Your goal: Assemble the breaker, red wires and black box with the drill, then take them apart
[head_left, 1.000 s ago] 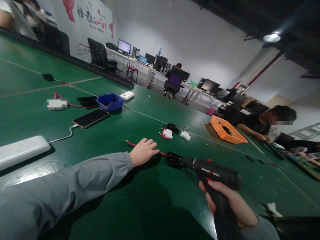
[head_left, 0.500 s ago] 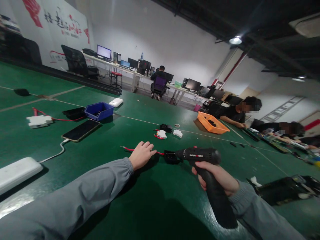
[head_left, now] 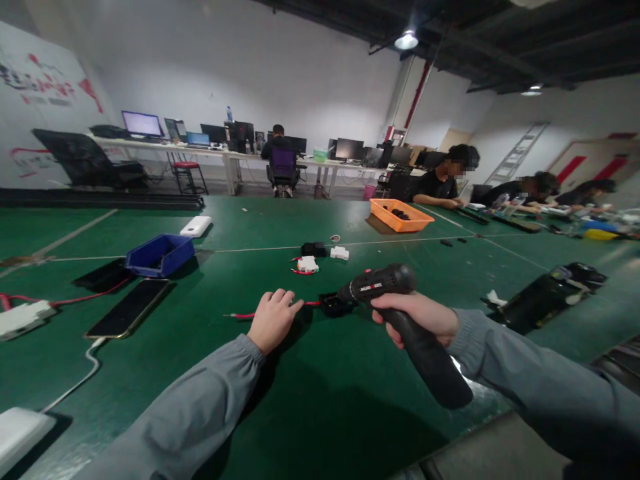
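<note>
In the head view my right hand [head_left: 417, 313] is wrapped around the grip of a black power screwdriver [head_left: 383, 283]. The tool lies nearly level, and its nose points left at a small black open-topped housing [head_left: 334, 305] on the green table. Whether the bit touches anything inside is hidden. My left hand [head_left: 274, 320], fingers curled and palm down, holds a red wire [head_left: 243, 315] that runs into the housing's left side. The wire's bare end sticks out left of the hand. Just beyond lie a white module with red wires [head_left: 307, 265], a black block [head_left: 313, 249] and a white block [head_left: 339, 253].
A blue bin [head_left: 160, 257], a phone [head_left: 129, 308] on a white cable and a white wired module [head_left: 25, 319] lie left. An orange tray [head_left: 400, 217] with black parts stands farther back. At right lies a dark bottle-like object [head_left: 545, 293]. Other people sit along the far right side.
The camera view has turned right and levelled, so the surroundings shift left. My hands keep their places at the wire and the screwdriver, whose nose stays at the black housing.
</note>
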The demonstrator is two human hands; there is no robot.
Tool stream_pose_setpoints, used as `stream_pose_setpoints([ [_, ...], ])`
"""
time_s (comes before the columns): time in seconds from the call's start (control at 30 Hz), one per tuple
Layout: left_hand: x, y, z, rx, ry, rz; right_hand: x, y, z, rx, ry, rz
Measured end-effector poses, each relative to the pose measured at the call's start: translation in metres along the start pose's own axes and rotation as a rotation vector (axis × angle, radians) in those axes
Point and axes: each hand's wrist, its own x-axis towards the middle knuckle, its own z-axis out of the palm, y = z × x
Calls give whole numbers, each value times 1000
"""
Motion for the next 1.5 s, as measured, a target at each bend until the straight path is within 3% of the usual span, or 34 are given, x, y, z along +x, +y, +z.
stream_pose_setpoints([
  [0.37,3,3,-1,65,-1,27,-6,0,2,71,0,-27],
  [0.8,4,4,-1,70,30,39,3,10,-13,110,-46,-34],
  [1.1,5,6,-4,84,-46,4,1,10,-13,99,-37,-28],
  [1.33,4,5,-4,75,-6,25,0,9,-11,122,-35,-22],
  [1.5,4,5,-2,88,-39,6,-2,7,-9,123,-31,-16],
])
